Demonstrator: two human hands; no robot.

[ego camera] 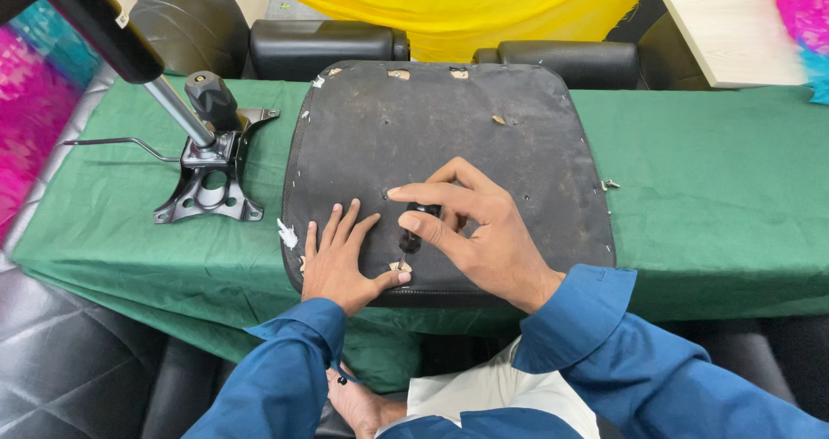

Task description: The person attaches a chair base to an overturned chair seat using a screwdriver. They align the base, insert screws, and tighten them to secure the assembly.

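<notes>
Right hand (pixel 484 232) fingers grasping black screwdriver (pixel 413 232), left hand (pixel 341 258) released, flat on seat base (pixel 449 128)

Packages, labels, signs, screens: one item.
Small white label (pixel 121 20), rectangular, stuck on the black cylinder (pixel 104 31) at upper left of the frame; markings too small to tell.
</notes>
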